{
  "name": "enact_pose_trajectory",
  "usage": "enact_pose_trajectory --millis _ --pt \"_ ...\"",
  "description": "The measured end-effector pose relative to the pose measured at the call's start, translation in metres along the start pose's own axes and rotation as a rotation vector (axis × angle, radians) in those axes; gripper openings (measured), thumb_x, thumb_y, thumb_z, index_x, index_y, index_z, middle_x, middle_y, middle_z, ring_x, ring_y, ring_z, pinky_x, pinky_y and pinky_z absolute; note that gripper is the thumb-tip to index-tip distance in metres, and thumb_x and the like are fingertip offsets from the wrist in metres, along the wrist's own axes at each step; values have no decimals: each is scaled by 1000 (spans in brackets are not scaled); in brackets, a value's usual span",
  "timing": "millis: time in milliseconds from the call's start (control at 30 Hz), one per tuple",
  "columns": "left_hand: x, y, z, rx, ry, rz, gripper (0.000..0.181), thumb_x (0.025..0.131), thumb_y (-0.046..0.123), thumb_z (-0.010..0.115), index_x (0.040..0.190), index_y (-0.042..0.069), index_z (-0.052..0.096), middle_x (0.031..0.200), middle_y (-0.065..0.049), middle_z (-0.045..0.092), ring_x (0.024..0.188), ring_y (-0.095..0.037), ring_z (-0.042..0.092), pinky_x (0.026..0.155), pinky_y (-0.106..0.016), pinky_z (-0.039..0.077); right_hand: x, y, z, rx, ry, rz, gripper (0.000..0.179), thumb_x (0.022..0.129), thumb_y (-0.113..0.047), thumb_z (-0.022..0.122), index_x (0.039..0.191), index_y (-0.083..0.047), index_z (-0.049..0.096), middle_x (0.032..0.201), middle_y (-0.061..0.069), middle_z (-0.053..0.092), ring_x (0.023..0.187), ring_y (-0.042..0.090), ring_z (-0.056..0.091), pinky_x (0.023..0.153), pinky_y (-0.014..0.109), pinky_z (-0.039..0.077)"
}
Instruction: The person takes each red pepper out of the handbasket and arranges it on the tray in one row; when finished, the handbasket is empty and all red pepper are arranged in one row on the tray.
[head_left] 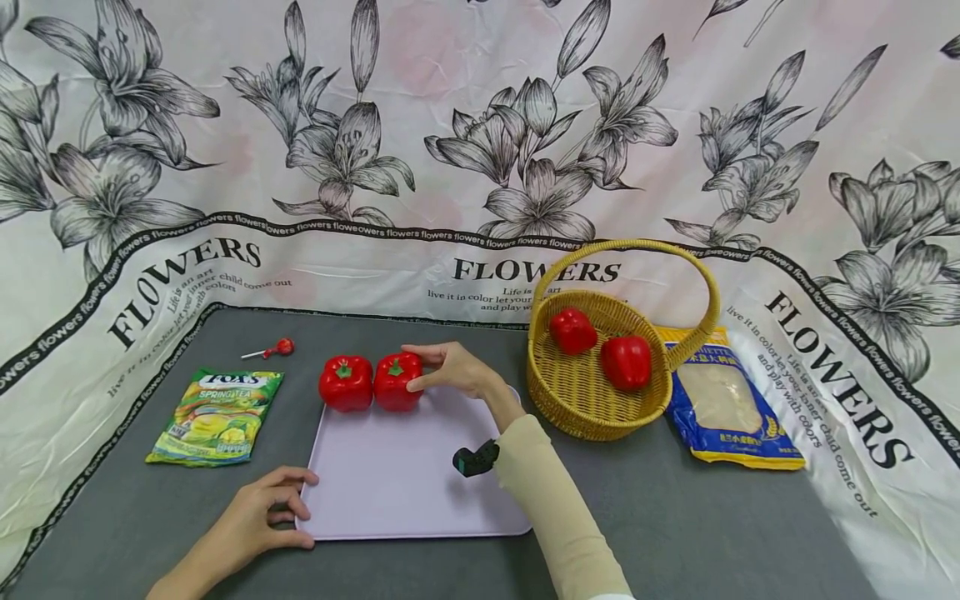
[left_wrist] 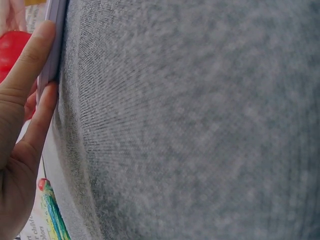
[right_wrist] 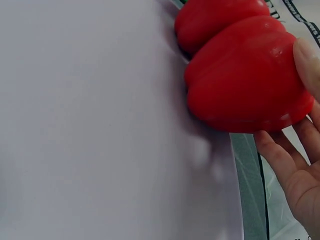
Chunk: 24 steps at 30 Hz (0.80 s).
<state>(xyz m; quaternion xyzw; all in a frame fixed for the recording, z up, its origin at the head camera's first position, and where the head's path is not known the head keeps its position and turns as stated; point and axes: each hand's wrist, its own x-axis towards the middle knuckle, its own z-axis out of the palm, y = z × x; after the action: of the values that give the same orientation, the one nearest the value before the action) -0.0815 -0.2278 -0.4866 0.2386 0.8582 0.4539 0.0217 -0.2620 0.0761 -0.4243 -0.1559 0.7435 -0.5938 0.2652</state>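
A lilac tray (head_left: 405, 483) lies on the grey table, with two red bell peppers side by side at its far left corner. My right hand (head_left: 453, 369) holds the right one, the bell pepper (head_left: 395, 385), thumb on the near side and fingers behind. In the right wrist view this bell pepper (right_wrist: 245, 80) leans against the other one, over the tray's edge. The left bell pepper (head_left: 346, 385) sits at the corner, touched by no hand. My left hand (head_left: 258, 512) grips the tray's near left corner, its thumb (left_wrist: 40, 50) against the rim.
Right of the tray stands a yellow wicker basket (head_left: 551, 408) with a tall handle, holding two red bell peppers (head_left: 627, 363). A blue and yellow bag (head_left: 723, 404) lies beside it. On the left are a green candy bag (head_left: 216, 418) and a red lollipop (head_left: 284, 346).
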Motion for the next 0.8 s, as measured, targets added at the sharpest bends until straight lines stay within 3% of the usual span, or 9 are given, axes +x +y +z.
enact_pose_trajectory --millis 500,800 --pt "-2 -1 -1 -11 -1 1 25 64 26 88 74 20 65 111 -12 57 94 -3 52 69 -22 57 -1 1 4 18 9 -53 67 76 4 78 137 -5 52 134 5 56 124 17 51 97 31 48" --pt "-1 -2 -1 -31 -9 5 26 65 27 87 75 19 65 112 -14 56 96 0 52 70 -23 57 -2 2 4 42 -7 -96 72 75 10 76 139 -1 46 141 9 50 131 20 45 100 30 44"
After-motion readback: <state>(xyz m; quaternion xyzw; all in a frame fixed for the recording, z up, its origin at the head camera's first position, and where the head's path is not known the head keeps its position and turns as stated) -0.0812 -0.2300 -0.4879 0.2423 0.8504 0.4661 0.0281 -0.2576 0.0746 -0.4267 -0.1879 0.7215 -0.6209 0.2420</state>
